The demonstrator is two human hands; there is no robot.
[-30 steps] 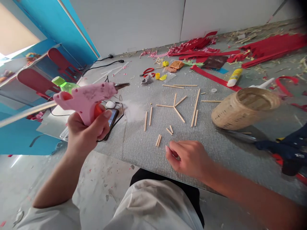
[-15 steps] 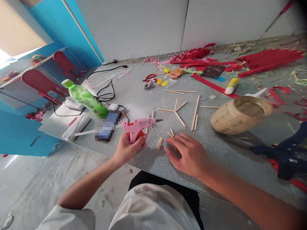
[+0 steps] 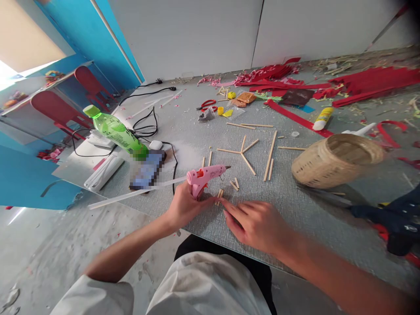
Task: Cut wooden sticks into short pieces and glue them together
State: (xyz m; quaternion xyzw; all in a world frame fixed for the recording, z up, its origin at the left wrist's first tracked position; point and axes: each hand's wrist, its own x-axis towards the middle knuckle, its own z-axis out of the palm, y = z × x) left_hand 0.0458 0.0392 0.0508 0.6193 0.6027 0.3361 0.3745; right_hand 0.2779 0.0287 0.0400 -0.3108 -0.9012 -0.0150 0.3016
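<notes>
My left hand (image 3: 184, 206) is wrapped round a pink hot glue gun (image 3: 206, 176), its nozzle aimed right and a long glue stick (image 3: 131, 192) out of its back. The left thumb stretches right towards two short wooden sticks (image 3: 220, 197). My right hand (image 3: 254, 221) is open, its index fingertip at or beside the left thumb tip, close to those sticks; contact is hard to tell. Another short pair of sticks (image 3: 234, 183) lies just beyond. Further back, several sticks meet in a branching figure (image 3: 242, 152), with a long stick (image 3: 270, 155) to its right.
A brown jar (image 3: 315, 166) and a dark blue tool (image 3: 397, 218) stand on the right. A green bottle (image 3: 114, 131), a phone (image 3: 148, 170) and a black cord (image 3: 175, 166) are on the left. Red scissors (image 3: 209, 105), a glue bottle (image 3: 323, 118) and red strips (image 3: 295, 117) lie behind.
My left hand has moved right with the glue gun, bringing its thumb to the short sticks. My right hand's index finger has stretched left to meet it. The view has shifted slightly.
</notes>
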